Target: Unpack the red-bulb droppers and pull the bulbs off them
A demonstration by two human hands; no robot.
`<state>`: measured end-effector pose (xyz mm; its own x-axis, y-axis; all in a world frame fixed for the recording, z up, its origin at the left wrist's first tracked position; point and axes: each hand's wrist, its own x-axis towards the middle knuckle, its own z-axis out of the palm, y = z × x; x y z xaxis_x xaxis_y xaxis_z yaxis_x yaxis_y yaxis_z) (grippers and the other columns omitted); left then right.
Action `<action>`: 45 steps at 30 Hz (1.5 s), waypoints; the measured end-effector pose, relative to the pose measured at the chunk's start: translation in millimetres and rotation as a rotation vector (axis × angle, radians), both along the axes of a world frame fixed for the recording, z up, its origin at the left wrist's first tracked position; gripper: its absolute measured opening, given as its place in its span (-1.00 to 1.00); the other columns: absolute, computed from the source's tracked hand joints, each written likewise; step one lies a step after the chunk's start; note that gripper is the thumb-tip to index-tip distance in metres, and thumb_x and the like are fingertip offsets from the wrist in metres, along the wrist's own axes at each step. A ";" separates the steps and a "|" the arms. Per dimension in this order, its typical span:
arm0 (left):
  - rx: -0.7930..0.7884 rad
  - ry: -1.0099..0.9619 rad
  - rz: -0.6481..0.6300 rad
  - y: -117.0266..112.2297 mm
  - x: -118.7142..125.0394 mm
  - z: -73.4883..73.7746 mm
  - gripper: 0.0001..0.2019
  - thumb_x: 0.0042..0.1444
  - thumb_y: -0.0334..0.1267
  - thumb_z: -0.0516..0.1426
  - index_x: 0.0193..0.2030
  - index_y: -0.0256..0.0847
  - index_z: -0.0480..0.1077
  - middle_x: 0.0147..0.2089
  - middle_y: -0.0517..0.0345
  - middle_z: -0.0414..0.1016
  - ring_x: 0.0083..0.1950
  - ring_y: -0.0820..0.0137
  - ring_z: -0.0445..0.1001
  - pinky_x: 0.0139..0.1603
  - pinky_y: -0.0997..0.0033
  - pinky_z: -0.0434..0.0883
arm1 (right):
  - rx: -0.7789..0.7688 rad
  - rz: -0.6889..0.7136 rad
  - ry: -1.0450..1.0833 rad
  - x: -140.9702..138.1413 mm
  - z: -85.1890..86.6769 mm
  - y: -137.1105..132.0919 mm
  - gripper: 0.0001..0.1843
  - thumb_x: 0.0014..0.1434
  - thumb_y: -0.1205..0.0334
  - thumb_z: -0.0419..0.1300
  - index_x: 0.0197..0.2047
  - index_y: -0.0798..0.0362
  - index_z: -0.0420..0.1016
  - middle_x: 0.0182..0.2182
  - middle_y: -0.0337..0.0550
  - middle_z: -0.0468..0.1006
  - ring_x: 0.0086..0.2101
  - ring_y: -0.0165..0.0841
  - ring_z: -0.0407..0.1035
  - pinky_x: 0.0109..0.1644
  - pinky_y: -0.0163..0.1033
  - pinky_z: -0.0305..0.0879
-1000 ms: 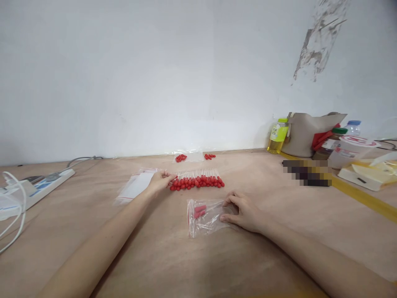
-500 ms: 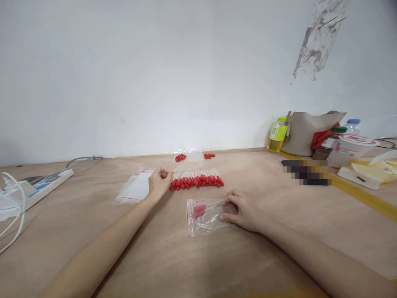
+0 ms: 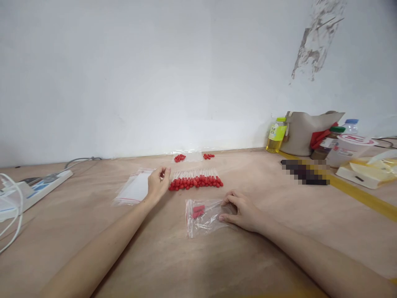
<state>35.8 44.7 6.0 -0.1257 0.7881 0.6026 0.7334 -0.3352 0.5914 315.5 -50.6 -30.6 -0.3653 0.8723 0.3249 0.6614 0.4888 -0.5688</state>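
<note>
Red-tipped sticks with pale shafts, several of them, lie side by side in a row, red ends toward me. My left hand is just left of this row, its fingers loosely curled with a small gap by the thumb; I see nothing in it. Nearer to me lies a clear zip bag, with red pieces and some pale slender bits inside. My right hand rests at the bag's right end, thumb and fingers apart, fingertips touching the plastic.
Beyond the row, small red pieces lie by clear plastic at the wall. Flat zip bags are left of my left hand. A power strip sits far left. Bottle, grey bag, lidded cup and tissue pack stand right.
My left hand has drawn slightly left from the end of the row, where a pale stick showed at its fingertips. My right hand and the zip bag have stayed put.
</note>
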 end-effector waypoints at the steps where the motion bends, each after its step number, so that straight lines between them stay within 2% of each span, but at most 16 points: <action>1: 0.049 0.017 -0.005 -3.5 1.7 3.6 -0.72 0.10 -0.09 -0.05 -0.44 -0.21 0.32 -0.43 0.15 0.39 -0.36 0.40 0.32 -0.29 0.47 0.25 | 0.001 0.003 0.000 0.9 0.9 0.2 -0.66 -0.08 0.00 0.25 -0.31 0.06 0.40 -0.26 -0.12 0.35 -0.25 -0.31 0.28 -0.18 -0.22 0.23; 4: 0.132 0.145 -0.208 -23.1 13.6 14.3 -0.77 0.10 -0.15 -0.03 -0.44 -0.22 0.32 -0.43 0.13 0.39 -0.34 0.41 0.33 -0.26 0.48 0.27 | -0.008 0.088 -0.003 5.5 5.4 0.1 -0.70 -0.06 0.07 0.24 -0.28 0.06 0.42 -0.21 -0.09 0.39 -0.24 -0.31 0.31 -0.15 -0.20 0.25; 7: -0.035 0.374 -0.637 -49.3 31.7 18.0 -0.81 0.11 -0.20 0.00 -0.39 -0.21 0.37 -0.39 0.12 0.43 -0.34 0.42 0.37 -0.27 0.47 0.30 | -0.081 0.322 -0.005 9.7 9.1 -0.8 -0.77 0.07 0.23 0.11 -0.16 0.00 0.44 -0.09 -0.12 0.40 -0.10 -0.30 0.30 0.00 -0.15 0.21; 9: -0.097 0.499 -0.869 -63.0 42.7 13.9 -0.82 0.12 -0.26 -0.01 -0.27 -0.20 0.40 -0.28 0.08 0.46 -0.23 0.39 0.40 -0.17 0.43 0.32 | -0.111 0.438 0.003 10.5 9.1 -1.2 -0.69 0.14 0.33 -0.03 -0.11 -0.05 0.42 -0.03 -0.17 0.39 -0.01 -0.33 0.25 0.09 -0.13 0.14; 12: -0.073 0.570 -1.090 -71.5 52.8 2.4 -0.70 0.14 -0.35 -0.05 0.01 -0.19 0.29 0.03 -0.01 0.36 0.06 0.32 0.30 0.06 0.31 0.26 | 0.011 0.397 0.039 9.9 7.7 -1.7 -0.65 0.14 0.39 -0.12 -0.14 -0.04 0.43 -0.04 -0.16 0.38 0.00 -0.36 0.23 0.09 -0.14 0.13; 15: -0.092 0.681 -1.178 -70.0 55.7 -5.5 -0.51 0.11 -0.39 -0.06 0.21 -0.17 0.05 0.24 0.02 0.12 0.27 0.28 0.03 0.21 0.22 0.11 | 0.149 0.235 0.032 8.9 12.0 -7.0 -0.81 0.12 0.28 -0.02 -0.25 0.02 0.40 -0.20 -0.10 0.40 -0.15 -0.33 0.28 -0.05 -0.18 0.19; 16: -0.099 0.730 -1.193 -69.2 55.8 -6.3 -0.49 0.10 -0.40 -0.06 0.23 -0.16 0.01 0.26 0.04 0.09 0.29 0.28 -0.02 0.23 0.20 0.08 | 0.157 0.188 0.020 8.0 15.0 -10.6 -0.84 0.09 0.21 0.04 -0.25 0.03 0.37 -0.26 -0.11 0.39 -0.21 -0.33 0.28 -0.10 -0.19 0.19; 18: -0.087 0.812 -1.210 -68.6 55.6 -5.8 -0.49 0.09 -0.41 -0.06 0.22 -0.17 0.05 0.24 0.07 0.12 0.29 0.29 -0.03 0.25 0.20 0.03 | 0.126 0.149 -0.011 4.2 21.6 -20.5 -0.70 0.00 0.06 0.15 -0.23 0.04 0.30 -0.33 -0.14 0.37 -0.28 -0.32 0.25 -0.14 -0.19 0.16; 22: 0.014 0.856 -1.133 -73.4 53.3 -2.2 -0.64 0.00 -0.39 0.00 -0.01 -0.23 0.26 0.03 -0.02 0.34 0.13 0.22 0.21 0.16 0.18 0.12 | 0.055 0.317 -0.138 -8.8 28.9 -39.7 -0.48 -0.26 -0.09 0.28 -0.27 -0.01 0.27 -0.35 -0.24 0.37 -0.31 -0.33 0.23 -0.05 -0.12 0.03; 24: 0.036 0.877 -1.055 -77.9 49.8 -1.0 -0.76 -0.07 -0.30 0.06 -0.19 -0.23 0.31 -0.17 -0.03 0.40 -0.07 0.21 0.32 0.00 0.19 0.22 | 0.064 0.404 -0.195 -12.3 29.0 -43.3 -0.48 -0.32 -0.04 0.31 -0.29 -0.02 0.27 -0.32 -0.25 0.38 -0.29 -0.31 0.23 -0.06 -0.14 0.01; 26: 0.030 0.911 -0.988 -83.0 44.4 -0.3 -0.81 -0.08 -0.19 0.09 -0.33 -0.23 0.29 -0.33 0.03 0.37 -0.25 0.28 0.33 -0.16 0.25 0.24 | 0.072 0.434 -0.208 -10.9 28.4 -41.7 -0.59 -0.25 0.10 0.28 -0.30 -0.02 0.28 -0.30 -0.25 0.39 -0.27 -0.32 0.24 -0.09 -0.17 0.03; 29: -0.013 0.897 -0.938 -90.1 34.9 -1.4 -0.80 -0.03 -0.11 0.08 -0.44 -0.21 0.25 -0.47 0.14 0.33 -0.39 0.38 0.29 -0.26 0.35 0.20 | 0.081 0.330 -0.140 -3.4 25.6 -32.8 -0.77 -0.11 0.30 0.15 -0.30 0.00 0.29 -0.30 -0.21 0.38 -0.26 -0.34 0.24 -0.11 -0.21 0.08; 31: -0.059 0.839 -0.928 -93.3 29.7 -4.8 -0.79 0.01 -0.13 0.07 -0.50 -0.20 0.21 -0.52 0.19 0.30 -0.43 0.43 0.27 -0.28 0.39 0.18 | 0.090 0.204 -0.063 0.0 21.0 -25.5 -0.85 -0.05 0.33 0.11 -0.33 0.02 0.29 -0.32 -0.19 0.38 -0.26 -0.34 0.24 -0.15 -0.24 0.12; 34: -0.120 0.700 -0.914 -95.1 25.8 -14.1 -0.76 0.02 -0.17 0.08 -0.55 -0.21 0.15 -0.57 0.25 0.26 -0.48 0.48 0.23 -0.28 0.43 0.19 | 0.075 0.081 0.049 -1.2 11.3 -17.0 -0.92 -0.01 0.26 0.14 -0.42 0.04 0.28 -0.39 -0.20 0.40 -0.33 -0.37 0.26 -0.22 -0.28 0.17; 39: -0.171 0.486 -0.828 -95.3 27.2 -25.4 -0.76 0.05 -0.16 0.07 -0.52 -0.21 0.14 -0.53 0.24 0.24 -0.46 0.49 0.20 -0.38 0.48 0.19 | 0.013 0.202 0.035 -10.5 4.3 -12.8 -0.87 0.03 0.16 0.15 -0.38 0.03 0.40 -0.40 -0.19 0.43 -0.32 -0.35 0.29 -0.22 -0.28 0.19; 45: -0.193 0.471 -0.821 -96.5 32.1 -21.1 -0.76 0.04 -0.08 0.08 -0.42 -0.23 0.23 -0.41 0.17 0.30 -0.36 0.43 0.25 -0.34 0.45 0.23 | 0.000 0.197 -0.008 -19.9 4.1 -9.5 -0.78 -0.08 0.10 0.26 -0.37 0.04 0.44 -0.36 -0.20 0.42 -0.30 -0.35 0.27 -0.21 -0.27 0.17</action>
